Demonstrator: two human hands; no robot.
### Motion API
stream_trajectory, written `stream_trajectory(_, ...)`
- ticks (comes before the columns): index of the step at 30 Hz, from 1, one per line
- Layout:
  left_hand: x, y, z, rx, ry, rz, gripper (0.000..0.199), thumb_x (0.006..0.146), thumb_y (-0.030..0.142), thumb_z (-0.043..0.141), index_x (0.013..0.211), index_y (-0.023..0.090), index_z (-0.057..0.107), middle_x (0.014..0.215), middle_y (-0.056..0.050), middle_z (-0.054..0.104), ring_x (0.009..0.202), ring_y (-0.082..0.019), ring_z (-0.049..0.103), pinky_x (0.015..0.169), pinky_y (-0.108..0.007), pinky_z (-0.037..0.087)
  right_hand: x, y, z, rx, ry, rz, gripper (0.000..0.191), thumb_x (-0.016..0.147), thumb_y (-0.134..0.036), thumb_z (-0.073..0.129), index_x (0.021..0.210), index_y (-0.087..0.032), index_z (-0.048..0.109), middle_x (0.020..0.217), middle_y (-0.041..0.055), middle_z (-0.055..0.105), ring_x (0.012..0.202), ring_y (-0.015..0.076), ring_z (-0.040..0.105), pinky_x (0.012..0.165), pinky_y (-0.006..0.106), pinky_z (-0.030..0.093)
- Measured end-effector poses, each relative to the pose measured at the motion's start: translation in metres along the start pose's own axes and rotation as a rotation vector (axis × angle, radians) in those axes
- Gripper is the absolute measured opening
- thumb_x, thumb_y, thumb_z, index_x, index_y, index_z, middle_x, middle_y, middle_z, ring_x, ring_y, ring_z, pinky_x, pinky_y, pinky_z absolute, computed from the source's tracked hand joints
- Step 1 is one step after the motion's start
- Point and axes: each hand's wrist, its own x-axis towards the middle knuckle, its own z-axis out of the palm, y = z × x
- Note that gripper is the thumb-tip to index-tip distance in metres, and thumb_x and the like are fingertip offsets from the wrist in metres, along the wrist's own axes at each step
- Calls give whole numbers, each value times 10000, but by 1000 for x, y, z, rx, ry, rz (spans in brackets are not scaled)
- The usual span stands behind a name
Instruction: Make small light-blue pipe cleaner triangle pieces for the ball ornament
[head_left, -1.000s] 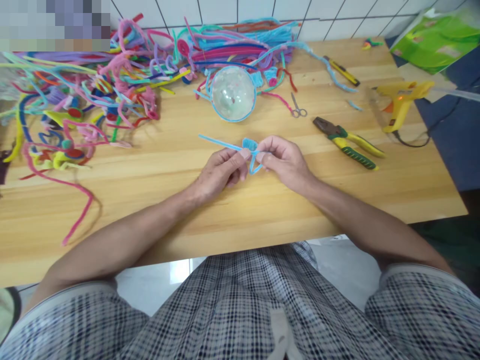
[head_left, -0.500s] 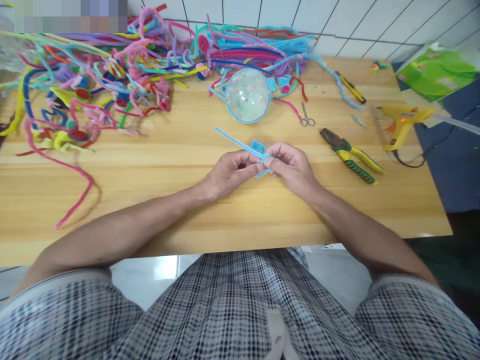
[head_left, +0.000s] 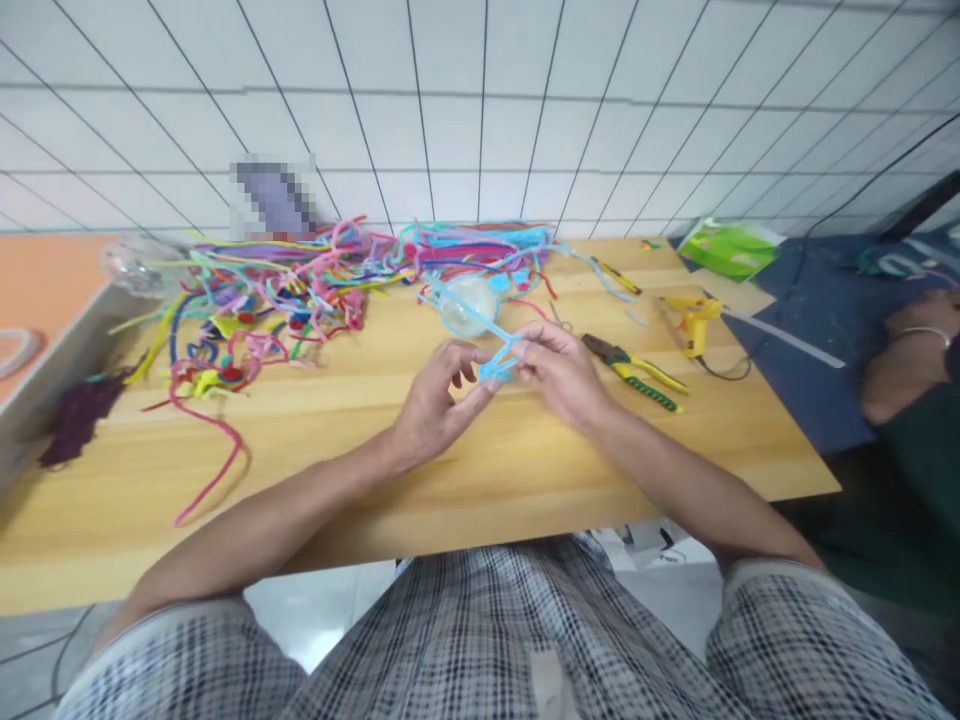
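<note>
A light blue pipe cleaner (head_left: pixel 486 321) is held between my two hands above the table, its straight end slanting up and to the left in front of a clear dome. At its lower end sits a small folded or coiled blue part (head_left: pixel 495 369). My right hand (head_left: pixel 564 372) pinches the pipe cleaner where the strands cross. The coiled part rests against the thumb and fingertips of my left hand (head_left: pixel 444 402), whose fingers are curled. The clear dome (head_left: pixel 469 306), edged in blue pipe cleaner, stands just beyond my hands.
Tangled colourful pipe cleaners (head_left: pixel 274 310) cover the back left of the table (head_left: pixel 360 520). To the right lie pliers (head_left: pixel 634 373), small scissors (head_left: pixel 561 323), a yellow cutter (head_left: pixel 616 276) and a yellow glue gun (head_left: pixel 696 322). Another person's arm (head_left: pixel 911 350) is at far right.
The view has tilted up, showing more wall. My left hand has loosened and shifted slightly from the right one, and the blue coiled part has turned downward, now below the crossing strands.
</note>
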Motion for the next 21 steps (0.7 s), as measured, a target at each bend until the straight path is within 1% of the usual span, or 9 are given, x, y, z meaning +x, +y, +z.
stream_trajectory(3,15,14,0,-122,7,-154,265,943,402,887,1103,226,771,1011,-31,733,869,-169,668,786,-299,514,11,-24,11,199,17,29,356,704,-393,1011,879,-247,738,808,-63,707,709,102,593,663,237,493)
stream_trajectory(5,29,23,2,-234,58,-258,330,916,476,909,1071,223,765,967,-15,730,826,-159,636,755,-288,493,18,-34,21,300,18,25,381,701,-375,1011,936,-264,732,863,-65,731,779,112,653,733,241,547)
stream_trajectory(6,36,28,4,-280,83,-282,357,897,509,921,1033,218,766,936,-10,728,793,-152,606,733,-283,476,21,-37,26,339,14,25,390,702,-376,1009,949,-274,725,878,-65,742,810,123,681,768,253,571)
stream_trajectory(9,55,39,9,-361,100,-261,396,860,567,926,910,204,777,845,-7,721,706,-134,507,661,-284,405,27,-36,39,414,-8,22,417,686,-398,1018,938,-294,701,916,-57,786,881,157,743,848,292,617)
stream_trajectory(11,62,43,12,-411,102,-262,389,858,570,910,875,205,775,717,24,629,637,-121,434,620,-288,363,29,-33,44,413,-25,9,431,681,-422,1028,916,-299,688,919,-51,806,914,171,765,871,300,627)
stream_trajectory(13,65,43,14,-439,100,-301,403,867,584,887,832,205,755,625,49,524,587,-112,380,589,-291,327,30,-31,46,380,-46,3,433,696,-461,1024,894,-300,674,894,-43,809,910,184,768,850,309,632)
stream_trajectory(15,67,42,15,-455,89,-345,481,859,622,884,728,203,688,570,55,462,553,-103,354,567,-293,301,30,-31,47,366,-71,17,437,700,-482,1020,864,-300,658,874,-34,808,846,197,743,792,329,632)
stream_trajectory(17,69,40,18,-497,65,-375,565,825,670,908,663,205,632,543,51,443,526,-94,352,549,-290,284,31,-32,45,386,-95,43,449,687,-479,1030,830,-293,648,842,-36,790,764,188,691,738,332,621)
stream_trajectory(21,73,35,23,-643,24,-435,601,759,722,963,705,201,669,554,44,470,492,-83,386,519,-269,265,36,-33,39,423,-150,122,468,679,-462,1056,782,-274,639,703,-66,657,655,153,578,651,296,582)
